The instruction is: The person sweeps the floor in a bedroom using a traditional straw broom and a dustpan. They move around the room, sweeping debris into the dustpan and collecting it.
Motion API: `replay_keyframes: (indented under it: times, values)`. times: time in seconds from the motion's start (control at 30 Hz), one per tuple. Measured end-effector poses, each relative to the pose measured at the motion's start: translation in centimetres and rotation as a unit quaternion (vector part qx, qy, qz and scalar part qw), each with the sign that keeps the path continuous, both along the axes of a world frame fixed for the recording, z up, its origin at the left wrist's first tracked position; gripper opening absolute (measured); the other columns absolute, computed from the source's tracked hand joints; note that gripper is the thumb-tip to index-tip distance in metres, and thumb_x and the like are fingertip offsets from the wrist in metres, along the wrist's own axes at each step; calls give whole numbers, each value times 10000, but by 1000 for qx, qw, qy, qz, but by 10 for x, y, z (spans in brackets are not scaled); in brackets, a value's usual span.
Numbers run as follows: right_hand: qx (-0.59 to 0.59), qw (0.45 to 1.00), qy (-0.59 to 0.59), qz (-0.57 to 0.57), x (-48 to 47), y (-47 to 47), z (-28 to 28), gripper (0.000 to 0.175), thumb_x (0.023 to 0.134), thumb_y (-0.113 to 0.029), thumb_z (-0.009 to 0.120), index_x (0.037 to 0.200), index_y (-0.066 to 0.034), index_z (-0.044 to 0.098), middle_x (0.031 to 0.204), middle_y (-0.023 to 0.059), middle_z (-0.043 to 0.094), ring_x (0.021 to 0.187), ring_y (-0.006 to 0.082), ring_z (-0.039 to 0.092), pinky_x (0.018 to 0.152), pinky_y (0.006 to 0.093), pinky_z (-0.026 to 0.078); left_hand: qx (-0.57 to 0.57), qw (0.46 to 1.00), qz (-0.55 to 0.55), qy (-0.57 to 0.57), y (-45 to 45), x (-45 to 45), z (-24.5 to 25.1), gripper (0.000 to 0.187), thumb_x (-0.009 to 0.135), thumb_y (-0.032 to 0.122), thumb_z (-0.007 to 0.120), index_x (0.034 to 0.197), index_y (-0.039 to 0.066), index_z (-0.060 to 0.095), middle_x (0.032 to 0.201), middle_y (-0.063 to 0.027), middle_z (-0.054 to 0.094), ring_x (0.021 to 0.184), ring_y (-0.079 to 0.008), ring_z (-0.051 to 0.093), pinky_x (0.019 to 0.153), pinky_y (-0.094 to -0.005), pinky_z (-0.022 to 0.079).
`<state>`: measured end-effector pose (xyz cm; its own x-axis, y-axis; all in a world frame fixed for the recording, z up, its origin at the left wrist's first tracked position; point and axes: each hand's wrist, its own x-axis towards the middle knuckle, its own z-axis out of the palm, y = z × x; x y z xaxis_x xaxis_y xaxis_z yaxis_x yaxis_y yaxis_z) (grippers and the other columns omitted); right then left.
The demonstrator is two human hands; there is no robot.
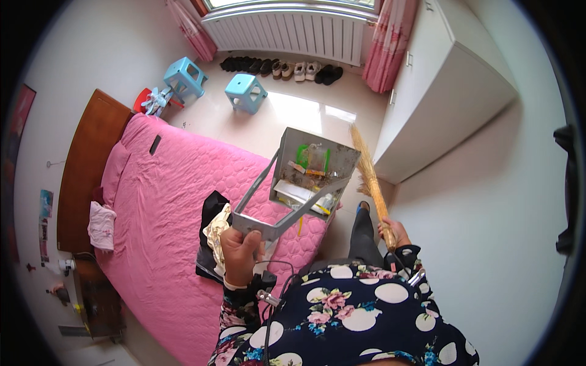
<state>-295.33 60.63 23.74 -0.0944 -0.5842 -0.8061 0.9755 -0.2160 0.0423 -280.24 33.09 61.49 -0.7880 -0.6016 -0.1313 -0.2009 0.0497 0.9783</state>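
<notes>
My left hand (pixel 241 256) grips the end of the handle of a grey dustpan (pixel 293 142), raised over the bed's edge. Inside the pan lie dust, a green-edged clear wrapper (pixel 316 158), a white piece (pixel 293 191) and other litter; a thin yellow strip hangs below it. My right hand (pixel 397 232) is closed around the handle of a straw broom (pixel 374 185). The broom's bristles point away from me, just right of the pan, near the wardrobe.
A bed with a pink quilted cover (pixel 183 169) lies to the left, with clothes (pixel 215 233) on it. Two blue plastic stools (pixel 245 89) (pixel 185 75) and a row of shoes (pixel 284 69) stand farther off. A white wardrobe (pixel 439 91) is at the right.
</notes>
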Motion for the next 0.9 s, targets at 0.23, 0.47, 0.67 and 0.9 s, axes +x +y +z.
replay_keyframes:
  times: [0.23, 0.47, 0.67, 0.9]
  values:
    - [26, 993, 77, 87, -14, -26, 4, 226, 884, -238, 492, 821, -21, 482, 650, 61, 525, 499, 160, 528, 429, 279, 476, 7, 992, 67, 104, -2, 24, -10, 283, 854, 175, 563, 630, 6, 528, 486, -25, 489, 374, -61, 387, 364, -209, 262]
    - [-32, 978, 132, 158, -65, -75, 31, 202, 867, -224, 524, 843, -27, 486, 662, 56, 525, 509, 152, 527, 430, 274, 478, 13, 982, 153, 114, -15, 16, -20, 325, 857, 208, 581, 616, 17, 475, 472, -38, 468, 363, -72, 376, 349, -210, 241]
    - [15, 977, 155, 143, -78, -93, 55, 196, 871, -224, 519, 859, -32, 477, 675, 60, 527, 506, 152, 525, 435, 273, 483, 46, 974, 198, 102, -29, 30, -28, 305, 848, 214, 596, 628, 25, 503, 475, -27, 467, 353, -74, 368, 341, -210, 243]
    - [15, 949, 237, 206, -84, -103, 91, 213, 858, -243, 529, 855, -38, 470, 688, 66, 533, 518, 154, 531, 442, 271, 481, 24, 974, 208, 84, -27, 46, -15, 292, 854, 208, 585, 639, 17, 534, 500, -33, 507, 370, -70, 416, 338, -200, 279]
